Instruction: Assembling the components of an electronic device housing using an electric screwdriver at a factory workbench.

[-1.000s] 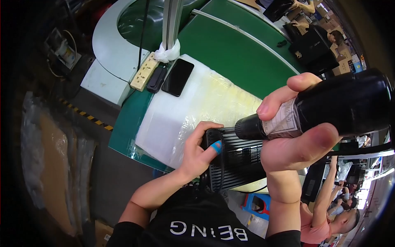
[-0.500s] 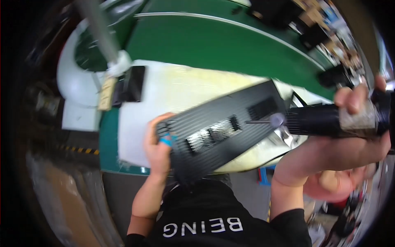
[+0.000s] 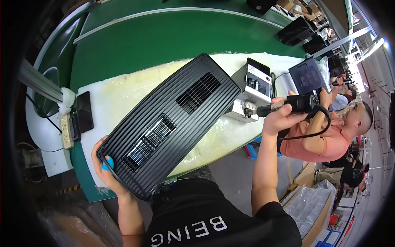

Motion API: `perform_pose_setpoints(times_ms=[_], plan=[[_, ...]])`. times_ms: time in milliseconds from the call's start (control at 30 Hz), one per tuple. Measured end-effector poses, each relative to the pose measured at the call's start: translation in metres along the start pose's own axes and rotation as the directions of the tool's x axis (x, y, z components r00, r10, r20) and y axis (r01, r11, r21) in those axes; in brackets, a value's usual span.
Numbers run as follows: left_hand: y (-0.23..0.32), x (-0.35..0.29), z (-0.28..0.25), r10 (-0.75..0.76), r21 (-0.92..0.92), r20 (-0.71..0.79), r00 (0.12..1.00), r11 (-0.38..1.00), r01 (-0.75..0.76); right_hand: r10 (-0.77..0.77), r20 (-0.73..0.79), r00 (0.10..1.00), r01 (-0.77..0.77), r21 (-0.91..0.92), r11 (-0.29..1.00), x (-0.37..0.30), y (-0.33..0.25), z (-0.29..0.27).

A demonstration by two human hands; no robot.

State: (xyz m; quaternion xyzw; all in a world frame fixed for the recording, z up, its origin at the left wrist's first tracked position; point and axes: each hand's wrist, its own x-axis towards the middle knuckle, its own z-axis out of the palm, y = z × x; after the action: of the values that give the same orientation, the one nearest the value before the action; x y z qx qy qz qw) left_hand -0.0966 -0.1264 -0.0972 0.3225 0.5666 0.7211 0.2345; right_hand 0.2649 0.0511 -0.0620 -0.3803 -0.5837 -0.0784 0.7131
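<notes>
My left hand (image 3: 108, 168), its thumb wrapped in blue, grips the near-left end of a black ribbed plastic cover (image 3: 193, 131). Two vent grilles are set in the cover, which lies slanted across the padded worktop with its near end at my body. In my right hand (image 3: 282, 119) is a black electric screwdriver (image 3: 300, 103), its cord looping down behind. The nose of the screwdriver points left, at the metal front of a small white screw feeder (image 3: 242, 113) just beyond the cover's right edge. Whether the tip touches it, I cannot tell.
A dark phone-like slab (image 3: 85, 111) and a power strip (image 3: 66, 131) lie left, by a metal post (image 3: 43, 86). A green belt (image 3: 164, 33) runs behind the pad. A dark blue bin (image 3: 306, 76) stands right, near a co-worker in a salmon shirt (image 3: 317, 142).
The screwdriver has moved off the cover to the screw feeder. My view has swung right, and the cover appears further left and more steeply slanted. My left hand still holds it.
</notes>
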Motion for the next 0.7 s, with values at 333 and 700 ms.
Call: perform_pose_setpoints(times_ms=[333, 700], plan=[[0.002, 0.003, -0.013, -0.001, 0.039, 0.036, 0.999, 0.999, 0.0, 0.29, 0.426, 0.857, -0.437, 0.302, 0.847, 0.078, -0.127, 0.024], [0.011, -0.002, -0.009, -0.09, -0.38, 0.096, 0.991, 0.917, 0.12, 0.01, 0.565, 0.825, -0.404, 0.577, 0.71, 0.031, -0.32, 0.18]])
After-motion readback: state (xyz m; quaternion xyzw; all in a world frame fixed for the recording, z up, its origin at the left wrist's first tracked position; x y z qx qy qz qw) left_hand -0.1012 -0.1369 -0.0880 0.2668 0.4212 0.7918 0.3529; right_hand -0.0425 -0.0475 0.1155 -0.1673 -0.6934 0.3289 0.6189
